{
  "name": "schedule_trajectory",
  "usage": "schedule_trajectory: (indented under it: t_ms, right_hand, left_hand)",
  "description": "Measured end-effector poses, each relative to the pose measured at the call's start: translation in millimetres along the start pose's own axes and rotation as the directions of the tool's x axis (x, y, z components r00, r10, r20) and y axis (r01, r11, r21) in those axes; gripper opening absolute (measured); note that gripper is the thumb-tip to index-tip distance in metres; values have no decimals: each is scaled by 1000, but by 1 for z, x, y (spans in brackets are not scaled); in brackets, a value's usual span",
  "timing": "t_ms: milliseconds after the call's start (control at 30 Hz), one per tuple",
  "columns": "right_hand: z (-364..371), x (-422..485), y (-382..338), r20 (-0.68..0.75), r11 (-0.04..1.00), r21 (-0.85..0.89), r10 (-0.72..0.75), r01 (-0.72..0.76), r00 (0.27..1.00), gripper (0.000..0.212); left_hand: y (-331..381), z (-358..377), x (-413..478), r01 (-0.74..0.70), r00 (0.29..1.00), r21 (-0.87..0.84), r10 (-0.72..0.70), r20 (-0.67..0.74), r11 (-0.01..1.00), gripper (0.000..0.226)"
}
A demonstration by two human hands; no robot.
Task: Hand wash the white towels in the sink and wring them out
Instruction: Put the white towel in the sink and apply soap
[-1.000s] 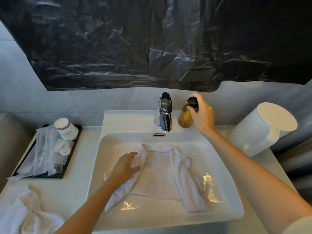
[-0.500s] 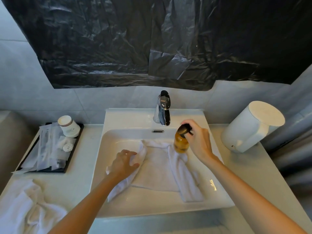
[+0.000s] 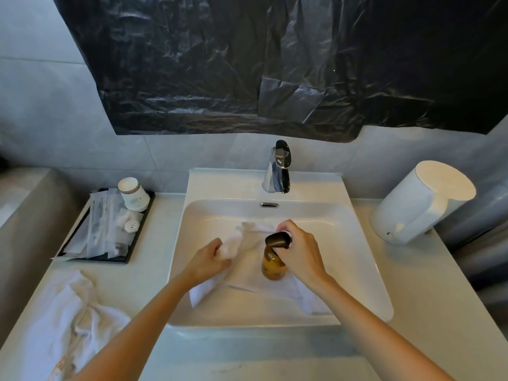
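White towel (image 3: pixel 244 273) lies spread across the sink (image 3: pixel 349 243) floor, its left fold bunched in the curled fingers of the left hand (image 3: pixel 209 261). Right hand (image 3: pixel 302 254) wraps the pump neck of an amber bottle (image 3: pixel 271 266), upright at the cloth's middle; bare basin shows toward the faucet (image 3: pixel 277 171) and the right wall.

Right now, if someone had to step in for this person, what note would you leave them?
Left hand: grips a bunched corner of the towel lying in the sink.
Right hand: holds the soap bottle by its pump top, over that towel.
Done: one towel is in the sink. No water runs from the tap.
Left: soap, scrub, rinse and wring it, then do the second towel, heaped on the counter to the left.
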State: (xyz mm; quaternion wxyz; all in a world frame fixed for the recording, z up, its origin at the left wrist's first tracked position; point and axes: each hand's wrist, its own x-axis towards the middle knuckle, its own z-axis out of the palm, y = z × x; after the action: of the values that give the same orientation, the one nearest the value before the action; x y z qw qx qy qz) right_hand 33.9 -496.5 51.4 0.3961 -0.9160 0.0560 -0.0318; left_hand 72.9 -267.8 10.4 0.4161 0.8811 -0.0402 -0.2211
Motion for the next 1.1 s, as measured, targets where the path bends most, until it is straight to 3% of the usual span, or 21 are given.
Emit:
schedule_trajectory:
  t_ms: [67, 133, 200, 300, 367, 467, 567, 733, 1100]
  right_hand:
    - [-6, 1, -2, 147, 1000, -1, 20, -20, 989, 34]
    - [-15, 5, -5, 281, 997, 11, 66, -72, 957, 41]
    - [-24, 9, -13, 416, 985, 69, 116, -159, 902, 40]
    - [-27, 18, -24, 412, 943, 198, 168, -268, 896, 28]
    - [-19, 24, -28, 287, 971, 135, 153, -198, 946, 25]
    - [0, 33, -27, 231, 983, 41, 165, -179, 959, 27]
    - [16, 41, -22, 193, 975, 6, 218, -224, 957, 32]
    - [25, 46, -17, 190, 954, 97, 262, -284, 946, 40]
    - [28, 48, -2, 140, 978, -101, 195, -182, 971, 40]
  left_hand:
    - [12, -6, -11, 8, 1000, -285, -7, 6, 959, 21]
    - [19, -10, -18, 49, 996, -590, 5, 90, 806, 47]
    - [19, -8, -18, 86, 985, -717, 49, 165, 691, 69]
    - [25, 1, -19, 95, 982, -662, 38, 183, 744, 71]
    - [27, 7, -18, 92, 989, -601, 0, 150, 794, 72]
    - [31, 12, -17, 1, 993, -552, 66, 102, 834, 62]
    - [32, 16, -14, -8, 998, -548, 42, 49, 836, 56]
    - [30, 22, -7, 11, 1000, -529, -2, 18, 848, 21]
    - [45, 46, -3, -10, 999, -543, 31, 28, 840, 25]
